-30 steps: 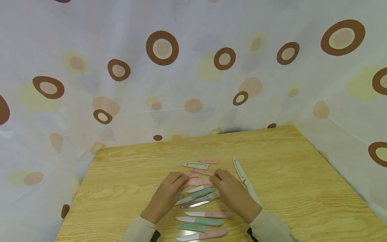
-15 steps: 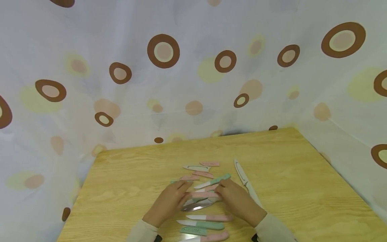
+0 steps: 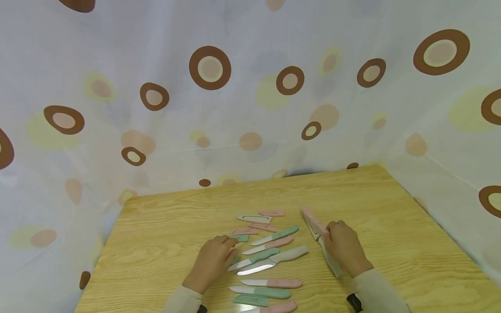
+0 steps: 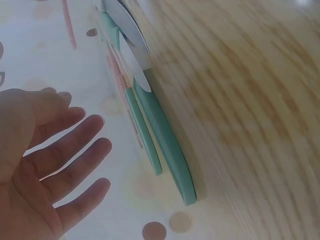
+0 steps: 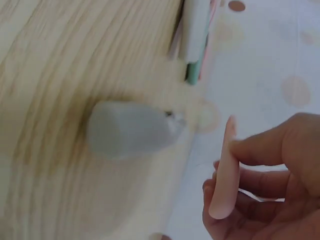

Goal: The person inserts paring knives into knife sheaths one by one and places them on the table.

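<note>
My right hand (image 3: 346,248) pinches a pink knife (image 3: 313,218) by its handle, with a pink sheath over the blade. In the right wrist view its pink handle (image 5: 226,187) sits between thumb and fingers. Close under it lies a large white knife (image 3: 330,259) in a white sheath, slanting along the table. My left hand (image 3: 211,263) hovers, fingers relaxed and holding nothing, at the left ends of the knives. Beside its fingertips is a green sheath (image 3: 243,238); another green sheath (image 4: 165,142) shows in the left wrist view, partly hidden by the thumb in the head view.
Bare-bladed knives lie in a column mid-table, including a pink one (image 3: 279,242), a green one (image 3: 285,232) and a large white-handled one (image 3: 289,254). Loose pink sheaths (image 3: 263,226) and a white sheath (image 3: 254,219) lie behind. A patterned curtain (image 3: 250,108) surrounds the table (image 3: 391,243).
Both hands held the pink knife and sheath together at the middle. The left hand has let go and moved slightly left; the right has carried the sheathed knife right, over the large white one.
</note>
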{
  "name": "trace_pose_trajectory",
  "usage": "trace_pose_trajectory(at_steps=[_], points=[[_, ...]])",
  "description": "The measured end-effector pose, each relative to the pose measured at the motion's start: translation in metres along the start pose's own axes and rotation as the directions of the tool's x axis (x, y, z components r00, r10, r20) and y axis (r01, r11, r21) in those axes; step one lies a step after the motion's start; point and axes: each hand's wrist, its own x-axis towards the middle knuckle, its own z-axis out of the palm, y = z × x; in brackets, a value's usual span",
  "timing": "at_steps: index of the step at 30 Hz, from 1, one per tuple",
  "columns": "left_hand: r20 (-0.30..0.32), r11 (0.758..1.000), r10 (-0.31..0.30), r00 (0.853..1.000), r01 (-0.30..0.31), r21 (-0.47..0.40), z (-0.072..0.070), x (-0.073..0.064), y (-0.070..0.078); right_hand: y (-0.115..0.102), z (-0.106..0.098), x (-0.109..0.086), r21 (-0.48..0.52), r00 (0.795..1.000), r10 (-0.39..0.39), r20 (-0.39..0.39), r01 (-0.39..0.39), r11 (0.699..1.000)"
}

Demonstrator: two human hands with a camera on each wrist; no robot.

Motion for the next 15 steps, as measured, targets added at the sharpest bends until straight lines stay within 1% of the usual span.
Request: trace_pose_trajectory(at_steps=[3, 4, 7, 10, 15], points=[[0.019, 1.000, -0.001, 1.000, 0.002, -0.006, 0.001, 0.000, 0.000, 0.013, 0.000, 0.000, 0.013, 0.996, 0.093, -0.011, -0.093, 0.996], [0.027, 1.000, -0.002, 1.000, 0.002, -0.005, 0.001, 0.000, 0.000, 0.016, 0.000, 0.000, 0.022, 0.993, 0.121, -0.002, -0.121, 0.992], [0.049, 1.000, -0.005, 0.999, 0.005, -0.006, 0.003, 0.000, 0.000, 0.022, 0.003, 0.001, 0.024, 0.985, 0.168, 0.046, -0.169, 0.985], [0.058, 1.000, 0.000, 0.998, 0.000, -0.006, 0.004, 0.000, 0.000, 0.025, 0.008, 0.001, 0.046, 0.975, 0.201, 0.093, -0.206, 0.978], [0.053, 1.000, 0.013, 0.998, -0.013, -0.009, 0.006, 0.002, 0.001, 0.026, 0.012, -0.001, 0.034, 0.968, 0.223, 0.114, -0.228, 0.973]])
